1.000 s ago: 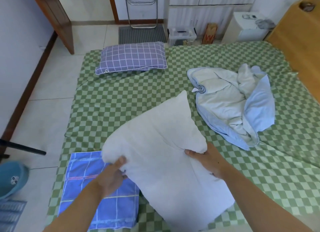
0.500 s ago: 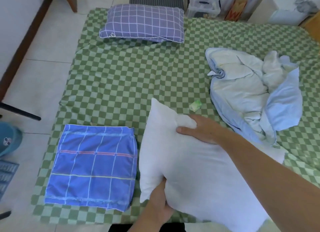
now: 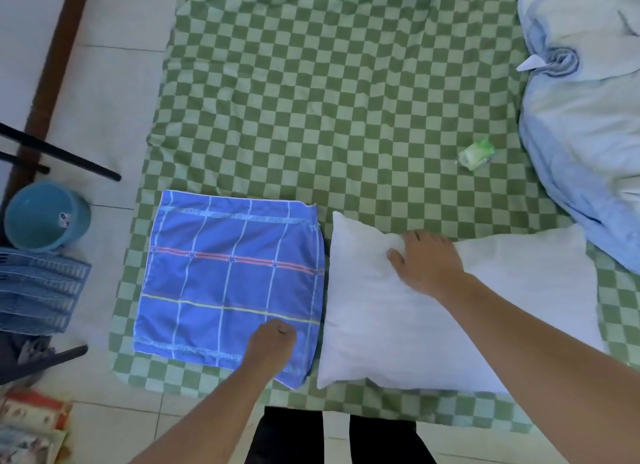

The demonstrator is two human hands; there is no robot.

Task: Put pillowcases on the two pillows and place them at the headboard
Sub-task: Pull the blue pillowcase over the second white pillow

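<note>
A bare white pillow (image 3: 433,325) lies flat on the green checked bed sheet (image 3: 346,100), near the bed's front edge. My right hand (image 3: 427,261) rests palm down on its upper part, fingers spread. Just left of the pillow, a folded blue plaid pillowcase (image 3: 225,276) lies flat on the sheet. My left hand (image 3: 273,340) sits on the pillowcase's lower right corner with its fingers curled into the fabric. The second pillow is out of view.
A crumpled pale blue quilt (image 3: 581,117) fills the right side of the bed, with a small green packet (image 3: 477,153) beside it. On the floor at left stand a teal bucket (image 3: 43,217), a blue slatted basket (image 3: 38,290) and dark metal legs (image 3: 62,153).
The white pillow has been laid flat on the bed. My left hand let go of it and moved left onto the blue pillowcase. The view tilted down, and the purple pillow left the frame.
</note>
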